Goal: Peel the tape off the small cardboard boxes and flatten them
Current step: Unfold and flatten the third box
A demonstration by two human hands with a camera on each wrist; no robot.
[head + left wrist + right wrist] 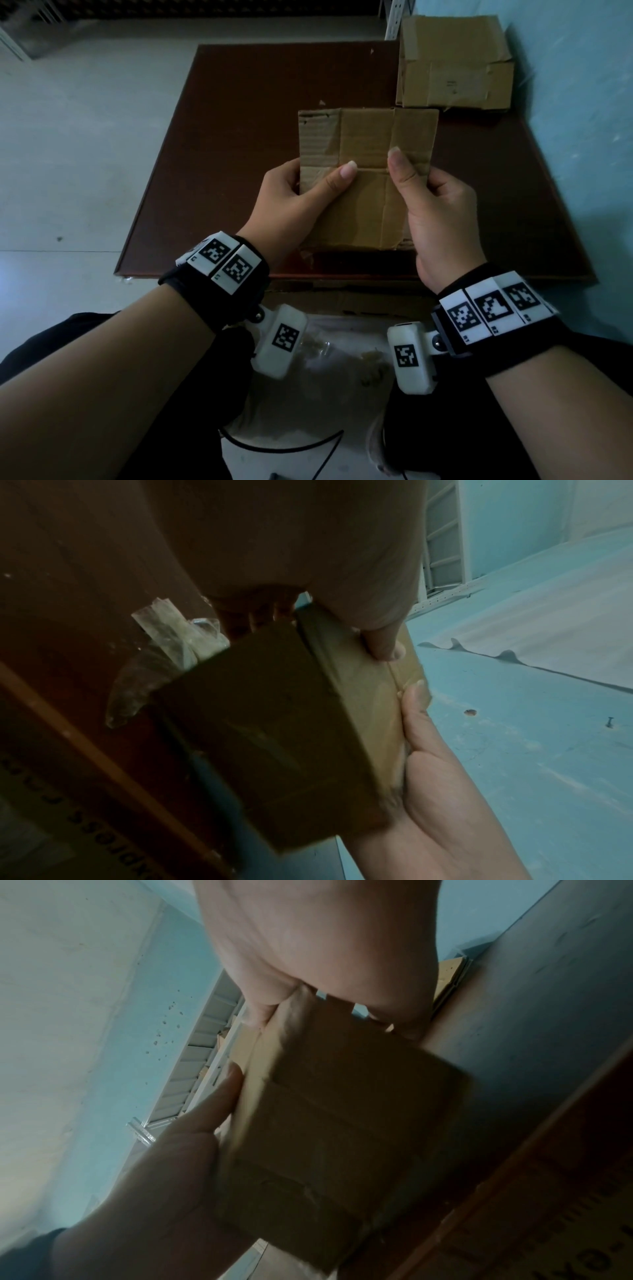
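Nearest the table's [212, 144] front edge, a clear plastic bag [329, 370] lies in the person's lap. Just beyond that edge, the flattened cardboard box [366, 178] is held up above the brown tabletop, with open room to its left. The left hand [291, 202] clamps its left side, thumb on the front face and fingers behind; the right hand [435, 212] pinches its right side the same way. Peeled tape [161, 653] lies on the table under the box. At the table's far right corner rests a stack of flattened boxes [455, 65].
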